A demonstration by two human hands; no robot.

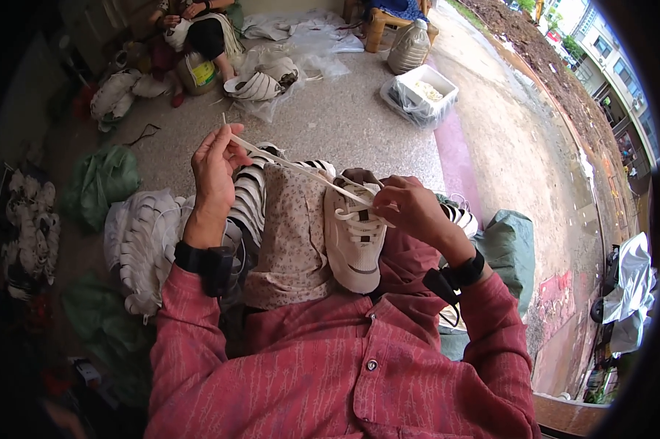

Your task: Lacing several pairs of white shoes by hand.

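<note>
A cream sneaker with dark side stripes lies on my lap, toe toward me, over a floral cloth. My right hand grips its upper edge by the eyelets. My left hand is raised to the left, pinching a flat cream shoelace. The lace runs taut from those fingers down to the sneaker's eyelets. Both wrists wear black bands over red sleeves.
Stacks of white striped shoe uppers lie left of my knees, with green bags nearby. Another person sits at the far left. A white tub, a big plastic jug and clear plastic sheets sit farther out on the concrete.
</note>
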